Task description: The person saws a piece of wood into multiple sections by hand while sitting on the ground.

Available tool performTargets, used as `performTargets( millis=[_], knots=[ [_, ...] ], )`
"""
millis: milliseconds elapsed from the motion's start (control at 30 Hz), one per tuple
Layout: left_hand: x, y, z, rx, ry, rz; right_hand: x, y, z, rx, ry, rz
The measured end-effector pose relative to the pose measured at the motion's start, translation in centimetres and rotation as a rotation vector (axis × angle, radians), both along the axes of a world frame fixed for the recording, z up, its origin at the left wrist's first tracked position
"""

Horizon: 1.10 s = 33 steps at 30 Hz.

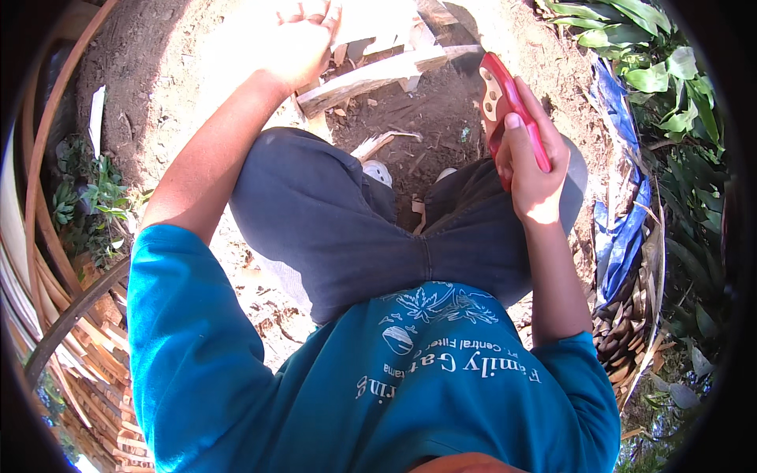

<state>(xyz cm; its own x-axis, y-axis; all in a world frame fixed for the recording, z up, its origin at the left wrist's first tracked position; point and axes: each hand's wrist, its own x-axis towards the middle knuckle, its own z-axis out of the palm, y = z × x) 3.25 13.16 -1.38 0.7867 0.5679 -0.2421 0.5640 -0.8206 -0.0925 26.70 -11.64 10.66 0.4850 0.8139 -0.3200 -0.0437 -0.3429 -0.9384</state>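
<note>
My left hand (306,43) reaches to the far middle, with its fingers curled at the top edge of the view. Glare washes out whatever is under those fingers. Just below and right of it, a pale split piece of wood (367,77) lies across other wood pieces. On the right, my right hand (536,162) is closed round a red-handled tool (516,106) with a pale, holed plate along its side. The tool points up and away, above my right knee. Its far end is blurred, so I cannot tell its exact kind.
Wood chips and a splintered strip (382,144) lie on the soil between my legs. Long wooden strips (75,315) curve along the left. To the right are a crumpled blue sheet (623,236) and green leafy plants (670,71). A small plant (95,193) grows at left.
</note>
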Motion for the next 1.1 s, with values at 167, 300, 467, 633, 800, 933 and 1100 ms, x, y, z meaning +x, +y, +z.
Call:
performTargets(
  millis=[167,300,467,633,800,933,1100],
  knots=[
    [1.4,0.8,0.6,-0.092,-0.038,0.012,0.3,8.2,-4.3,0.136,0.021,-0.031],
    [1.2,0.7,1.3,-0.064,-0.021,-0.017,0.1,5.6,-3.3,0.124,-0.043,-0.044],
    [0.0,0.9,-0.6,0.017,-0.035,-0.080,0.7,-1.8,1.4,0.057,-0.042,-0.014],
    [1.0,0.9,0.8,-0.066,-0.044,-0.020,0.1,4.2,-1.1,0.106,0.025,-0.087],
    [-0.3,1.4,-0.7,0.061,-0.148,-0.075,-0.1,3.2,-0.2,0.085,-0.049,-0.027],
    [0.8,1.1,0.6,-0.025,-0.100,-0.021,0.7,1.2,0.8,0.010,-0.041,-0.012],
    [-0.7,1.0,-0.7,0.100,-0.217,-0.141,0.6,-0.9,2.1,-0.056,-0.048,0.041]
  ],
)
